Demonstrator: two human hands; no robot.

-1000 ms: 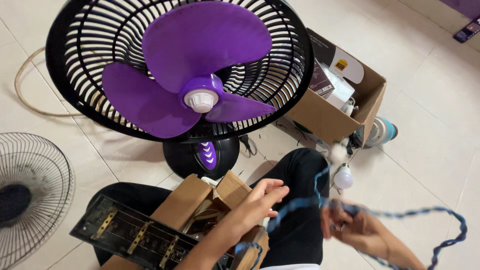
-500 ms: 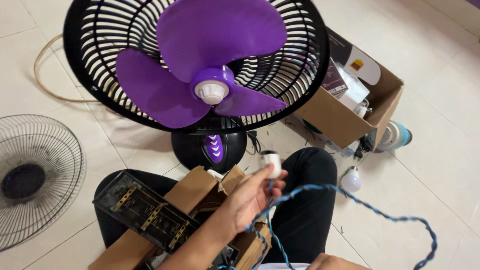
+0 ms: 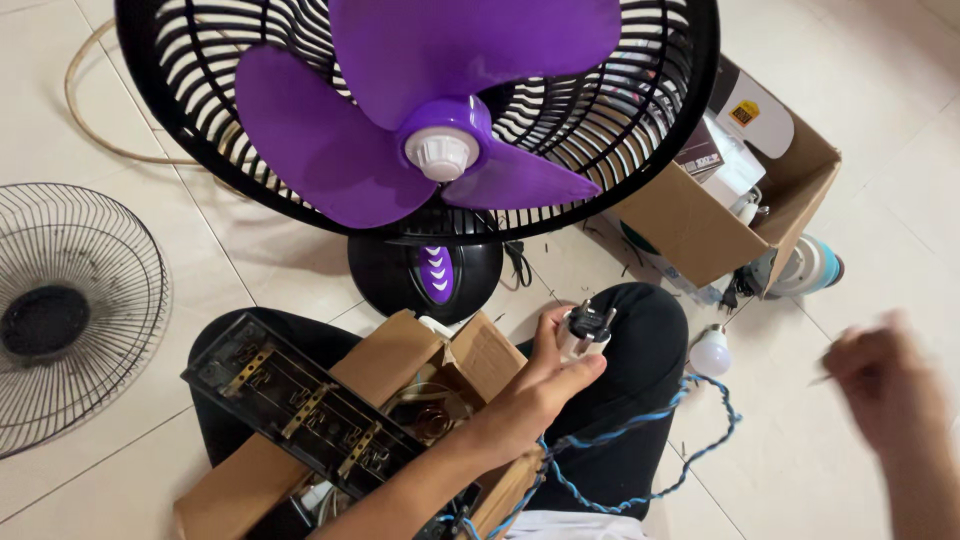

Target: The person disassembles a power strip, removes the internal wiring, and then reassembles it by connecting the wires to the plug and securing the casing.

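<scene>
- The left hand (image 3: 545, 385) is gripping the white plug (image 3: 585, 332); keeping its pins up, free of the blue twisted cord (image 3: 640, 470), seems best.
- The right hand (image 3: 890, 390) is blurred; I cannot tell its grip.

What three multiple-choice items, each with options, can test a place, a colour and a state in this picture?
1. Where does the loose wire fan guard lie?
A. On the floor at the picture's left
B. Inside the open cardboard box
C. On the person's lap

2. What colour are the fan blades?
A. White
B. Purple
C. Green

3. What is the state of the left hand?
A. Flat on the floor
B. Empty and spread open
C. Closed around a plug

Answers:
1 A: the guard rests on the tiles, apart from the fan.
2 B: all blades are purple around a white hub.
3 C: the fingers grip the plug with the blue twisted cord; the right hand is blurred.
</scene>
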